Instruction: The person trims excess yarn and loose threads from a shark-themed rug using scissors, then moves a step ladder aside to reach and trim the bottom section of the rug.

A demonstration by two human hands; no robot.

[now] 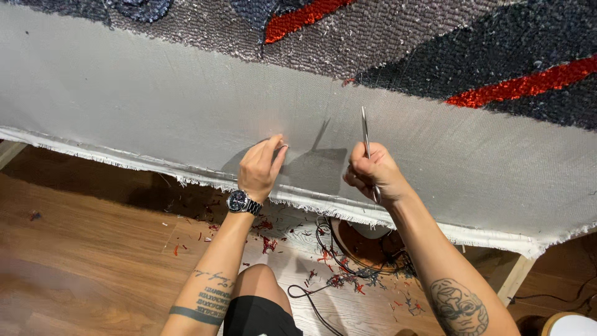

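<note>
Two bare hands work on a stretched grey backing cloth (155, 99) of a tufted rug, seen from above the person's head. At about 12 o'clock the finished pile (398, 37) shows grey, dark navy and bright red yarn areas. The cloth's frayed lower edge (124, 163) runs from 9 o'clock down toward 4 o'clock.

Near the centre, the left hand (260, 169), a wristwatch (242, 202) on its wrist, has its fingers curled and its fingertips pressed to the cloth, seemingly pinching something small; what it pinches cannot be made out. Just to its right, toward 3 o'clock, the right hand (373, 173) is closed in a fist around a pair of slim metal scissors (365, 134), their blades pointing up to 12 o'clock and lying against the cloth.

Below, at 6 o'clock, a wooden floor (93, 261) is strewn with red and blue yarn clippings (336, 274), a black cable (311, 295) and the person's knee (261, 280).

Judging from this, trimming stray threads off the cloth is the step in hand; the following cut calls for a taut thread and blades kept flat so the cloth is not nicked
</note>
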